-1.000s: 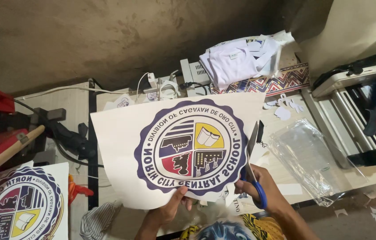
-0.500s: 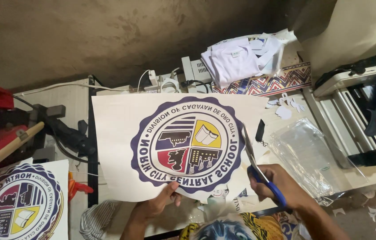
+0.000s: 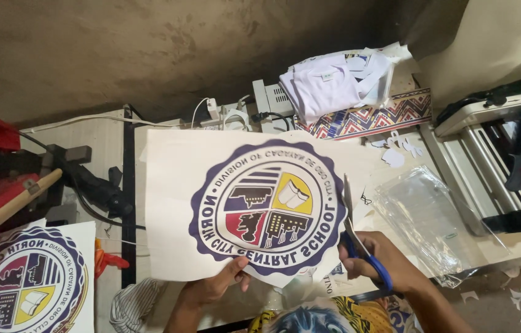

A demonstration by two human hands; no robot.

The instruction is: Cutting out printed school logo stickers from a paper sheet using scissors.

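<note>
Left hand (image 3: 214, 287): pinched the lower edge of the printed sheet (image 3: 174, 203), thumb on top, holding it up over the worktop (image 3: 109, 139).
Right hand (image 3: 378, 266): clenched through the blue handles of the scissors (image 3: 359, 237), blades parted along the sheet's right edge.
Sheet: white, with a round multicoloured seal (image 3: 268, 214) in a dark purple ring; lower right already trimmed close to the ring.
Technique (judgement): short bites; turn the sheet into the blades with the left hand, not the scissors; keep an even white margin outside the ring.
Nearby: second printed seal (image 3: 23, 287) lower left; clear plastic bag (image 3: 430, 219) and paper offcuts (image 3: 396, 151) to the right; folded white shirts (image 3: 334, 83) behind.
</note>
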